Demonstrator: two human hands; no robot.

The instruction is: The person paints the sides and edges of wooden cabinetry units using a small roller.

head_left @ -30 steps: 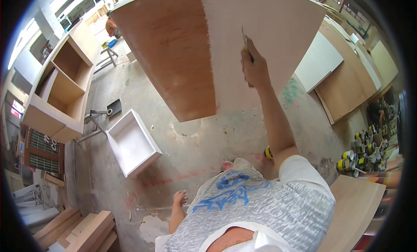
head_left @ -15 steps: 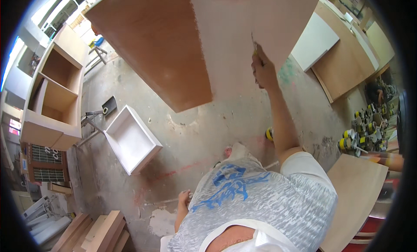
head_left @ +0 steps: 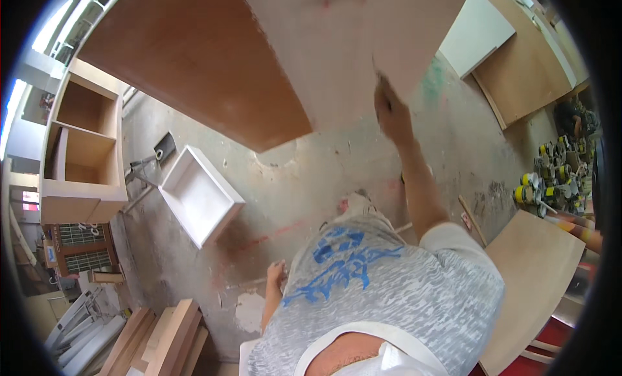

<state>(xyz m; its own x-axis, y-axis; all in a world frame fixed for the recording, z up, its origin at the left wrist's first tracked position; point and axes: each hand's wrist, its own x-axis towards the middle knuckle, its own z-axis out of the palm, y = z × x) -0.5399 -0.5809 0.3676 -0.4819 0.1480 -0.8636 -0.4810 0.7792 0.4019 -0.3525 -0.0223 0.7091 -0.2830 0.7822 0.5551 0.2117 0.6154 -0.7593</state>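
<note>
My right hand [head_left: 392, 111] is closed around a thin-bladed tool that looks like a putty knife [head_left: 376, 66], seen nearly edge-on. Its tip lies against or very near the pale coated part of a large wooden panel [head_left: 350, 45]; contact cannot be made out. The panel's left part is bare brown wood [head_left: 194, 58], with a ragged border between the two. A dark smear with a reddish spot marks the coated face near the top. Low beside my body hangs my left hand [head_left: 276, 273], its fingers curled; whatever may be in them is hidden.
On the left, a white open box [head_left: 201, 198] leans near a stand, beside a wooden cabinet [head_left: 87, 142]. Timber pieces [head_left: 162, 340] are stacked at lower left. Boards [head_left: 518, 84] and several yellow-banded cans [head_left: 531, 188] are at right; a plywood sheet [head_left: 531, 266] lies nearer me.
My right hand and the tool have moved slightly down across the coated face. The view has shifted, so the panel sits higher and further left. My left hand stays low at my side.
</note>
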